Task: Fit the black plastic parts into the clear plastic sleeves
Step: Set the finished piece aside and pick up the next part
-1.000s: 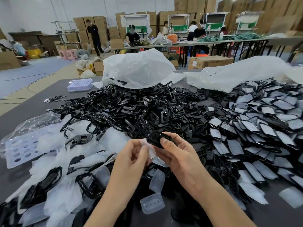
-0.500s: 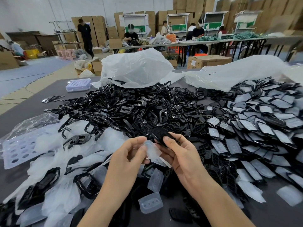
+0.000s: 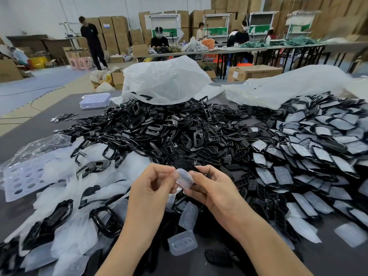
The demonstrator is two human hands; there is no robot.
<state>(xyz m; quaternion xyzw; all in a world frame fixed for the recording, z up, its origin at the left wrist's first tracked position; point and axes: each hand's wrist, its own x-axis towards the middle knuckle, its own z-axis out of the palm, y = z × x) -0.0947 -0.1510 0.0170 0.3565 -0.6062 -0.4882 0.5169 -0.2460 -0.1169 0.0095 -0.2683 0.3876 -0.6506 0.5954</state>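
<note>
My left hand and my right hand meet in front of me over the table. Between their fingertips sits a clear plastic sleeve. My left thumb and fingers pinch its left edge. My right hand grips a black plastic part whose top shows just above the sleeve; the rest is hidden behind the sleeve and fingers. A big heap of loose black parts lies behind my hands. Loose clear sleeves lie below my wrists.
Sleeved parts form a pile on the right. White foam sheets and larger black frames cover the left. A clear perforated tray lies far left. White plastic bags sit at the back. People work at tables beyond.
The clear sleeve has come up from below my left fingers and now covers most of the black part in my right hand. Both hands have stayed in about the same place.
</note>
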